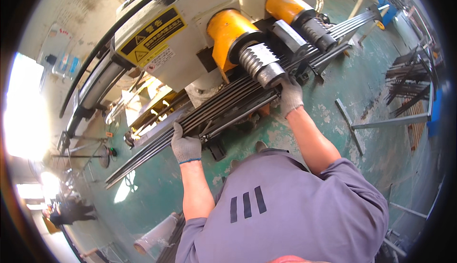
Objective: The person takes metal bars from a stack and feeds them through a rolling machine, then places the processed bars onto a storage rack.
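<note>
Long thin dark metal bars (209, 107) lie side by side, slanting from lower left to upper right along the machine's front. My left hand (185, 148), in a grey knit glove, is closed at their near edge, thumb up; its fingers are mostly hidden. In a matching glove, my right hand (291, 97) closes on the bars farther right, its fingertips partly hidden. Just above it, a ribbed metal spindle (262, 63) sticks out of an orange housing (233, 32). A dark rail (243, 116) runs under the near side of the bars.
A second orange housing (288, 6) with a ribbed spindle stands farther right on the pale machine (190, 39). Dark metal stock fills a rack (412, 75) at the right, near a metal stand (390, 121). A plastic-wrapped roll (157, 234) lies lower left. Another person (74, 211) is at far left.
</note>
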`<state>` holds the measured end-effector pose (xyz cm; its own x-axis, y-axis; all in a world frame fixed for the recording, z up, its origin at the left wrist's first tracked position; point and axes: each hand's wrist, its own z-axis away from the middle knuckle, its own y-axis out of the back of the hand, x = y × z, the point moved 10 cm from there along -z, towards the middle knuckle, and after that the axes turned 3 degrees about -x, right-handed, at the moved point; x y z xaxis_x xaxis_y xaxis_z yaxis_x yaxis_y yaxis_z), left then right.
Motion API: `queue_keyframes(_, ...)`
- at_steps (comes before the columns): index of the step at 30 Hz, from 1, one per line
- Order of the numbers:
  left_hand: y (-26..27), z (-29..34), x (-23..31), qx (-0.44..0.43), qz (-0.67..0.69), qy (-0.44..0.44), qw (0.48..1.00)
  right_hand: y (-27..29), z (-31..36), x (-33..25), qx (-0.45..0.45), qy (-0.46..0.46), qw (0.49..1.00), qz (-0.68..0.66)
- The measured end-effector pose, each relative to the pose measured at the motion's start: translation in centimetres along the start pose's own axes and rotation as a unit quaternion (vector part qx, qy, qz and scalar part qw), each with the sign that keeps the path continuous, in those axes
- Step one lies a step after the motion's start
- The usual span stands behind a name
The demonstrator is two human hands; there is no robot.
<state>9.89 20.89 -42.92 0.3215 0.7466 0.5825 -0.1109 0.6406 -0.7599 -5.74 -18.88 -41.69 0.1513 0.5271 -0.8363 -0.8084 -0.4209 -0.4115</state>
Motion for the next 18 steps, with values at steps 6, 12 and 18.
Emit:
queue_keyframes(6, 7.5, -1.5, 7.8, 0.047, 0.023, -0.096, 0.994, 11.2, 0.8, 4.2, 0.041, -0.058, 0.997, 0.039)
queue_keyframes(12, 5.3, -0.4, 6.4, 0.128, 0.031, -0.107, 0.985, 17.2, 0.1, 6.6, 0.091, -0.091, 0.987, 0.100)
queue_keyframes(18, 0.6, 0.4, 1.0, 0.018, 0.051, 0.003, 0.999, 12.0, -2.8, 9.3, -0.028, -0.062, 0.984, 0.167)
